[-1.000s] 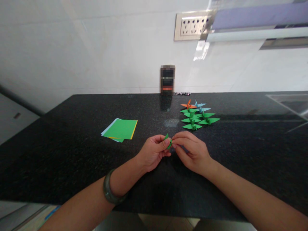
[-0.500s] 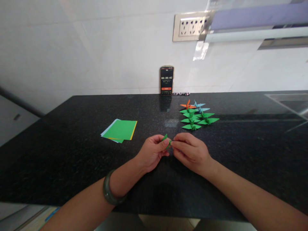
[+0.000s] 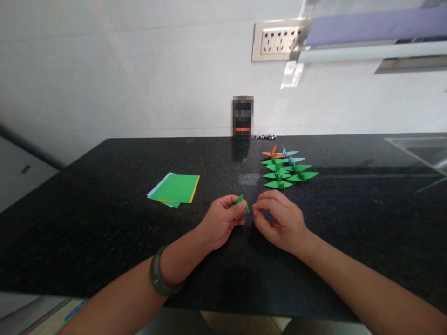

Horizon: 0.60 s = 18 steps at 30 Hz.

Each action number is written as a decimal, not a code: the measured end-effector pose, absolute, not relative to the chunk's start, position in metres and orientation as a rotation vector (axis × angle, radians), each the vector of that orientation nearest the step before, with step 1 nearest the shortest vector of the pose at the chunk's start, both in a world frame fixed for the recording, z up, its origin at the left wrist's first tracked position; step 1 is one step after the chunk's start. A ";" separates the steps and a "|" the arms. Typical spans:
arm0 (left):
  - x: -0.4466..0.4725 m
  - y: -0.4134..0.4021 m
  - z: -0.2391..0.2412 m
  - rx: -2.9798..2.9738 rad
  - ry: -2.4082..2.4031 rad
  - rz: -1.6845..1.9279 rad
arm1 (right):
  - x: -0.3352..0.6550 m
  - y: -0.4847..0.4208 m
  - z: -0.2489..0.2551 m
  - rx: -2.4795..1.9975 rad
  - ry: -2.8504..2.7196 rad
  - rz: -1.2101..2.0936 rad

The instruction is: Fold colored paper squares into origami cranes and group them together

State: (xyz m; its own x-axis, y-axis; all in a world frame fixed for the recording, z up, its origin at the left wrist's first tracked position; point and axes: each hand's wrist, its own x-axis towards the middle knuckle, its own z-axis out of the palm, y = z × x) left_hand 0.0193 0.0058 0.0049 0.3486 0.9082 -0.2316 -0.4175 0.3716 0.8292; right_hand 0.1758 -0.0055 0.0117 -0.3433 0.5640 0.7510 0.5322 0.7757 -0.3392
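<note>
Between the thumb and fingers of my left hand (image 3: 225,217) is a small green origami crane (image 3: 239,200), mostly covered by the hand. One pointed part sticks up above the thumb, and a narrow tip shows past the fingertips on the right. My right hand (image 3: 279,216) is just to the right of it, thumb and fingertips drawn together, a small gap away from the paper and with nothing visible in them. Beyond the right hand stand several finished paper cranes (image 3: 278,176) in rows, most of them green, with an orange crane (image 3: 273,152) and light blue ones (image 3: 293,159) at the back.
A stack of square paper sheets (image 3: 176,188), green on top with yellow and pale blue edges, lies left on the black countertop (image 3: 104,223). A phone (image 3: 242,116) with a blurred screen leans on the white wall, a beaded strap (image 3: 264,137) beside it. Above is a socket panel (image 3: 275,42).
My right fingertips have come away from the green crane, slightly to the right. The left hand keeps its hold, and the crane's right tip now shows more, pointing downward.
</note>
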 end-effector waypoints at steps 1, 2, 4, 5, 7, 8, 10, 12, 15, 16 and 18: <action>0.019 0.006 0.005 0.761 0.788 0.975 | 0.176 -0.005 0.012 -0.834 -1.997 0.048; 0.019 0.006 0.005 0.776 0.792 0.978 | 0.176 -0.005 0.013 -0.845 -1.983 0.050; 0.019 0.005 0.005 0.813 0.795 0.988 | 0.175 -0.005 0.013 -0.869 -1.960 0.058; 0.020 0.005 0.005 0.829 0.791 0.991 | 0.174 -0.004 0.013 -0.878 -1.952 0.069; 0.020 0.005 0.005 0.834 0.787 0.992 | 0.174 -0.005 0.012 -0.898 -1.941 0.105; 0.020 0.005 0.005 0.826 0.787 0.990 | 0.174 -0.005 0.012 -0.910 -1.938 0.129; 0.020 0.005 0.005 0.801 0.781 0.982 | 0.175 -0.005 0.011 -0.948 -1.936 0.190; 0.021 0.005 0.006 0.789 0.766 0.972 | 0.177 -0.005 0.010 -0.996 -1.944 0.260; 0.023 0.004 0.006 0.805 0.739 0.959 | 0.177 -0.004 0.009 -1.063 -1.968 0.339; 0.023 0.004 0.005 0.814 0.739 0.960 | 0.177 -0.004 0.009 -1.081 -1.977 0.354; 0.024 0.002 0.004 0.833 0.744 0.963 | 0.176 -0.003 0.009 -1.106 -1.997 0.369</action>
